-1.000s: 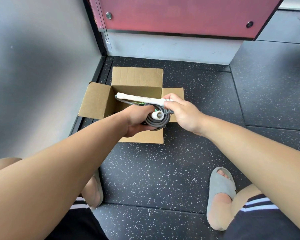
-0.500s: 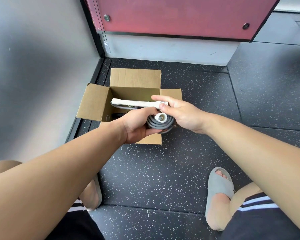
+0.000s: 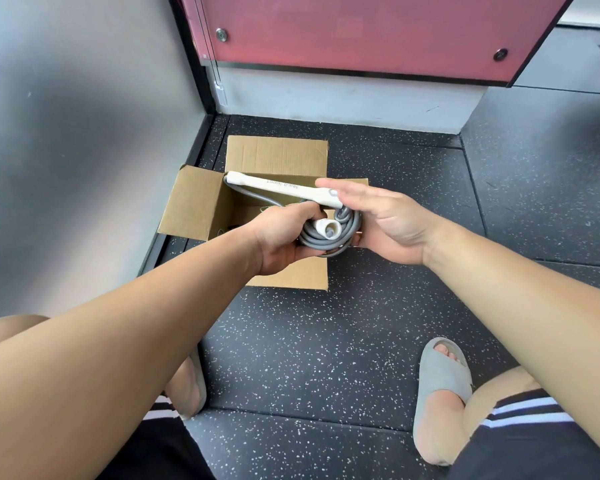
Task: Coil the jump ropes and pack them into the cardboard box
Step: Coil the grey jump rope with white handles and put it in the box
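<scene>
Count: one jump rope point(image 3: 349, 233), its grey cord coiled; two white handles; one box point(image 3: 194, 202), flaps open.
Place: I held the rope just above the box's near side.
Upper handle point(image 3: 281, 187): long axis ran from far left to near right, over the box opening.
Lower handle point(image 3: 328, 230): pointed end-on towards me, inside the coil.
Left hand point(image 3: 284, 237): fingers curled round the coil.
Right hand point(image 3: 385, 220): fingers straight, flat against the upper handle's near end.
Around: speckled floor point(image 3: 326, 341), my two grey slippers point(image 3: 440, 375), a wall point(image 3: 84, 133) close on the box's left.

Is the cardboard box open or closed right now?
Open. The cardboard box has its left and far flaps folded outward, and its inside is visible.
</scene>
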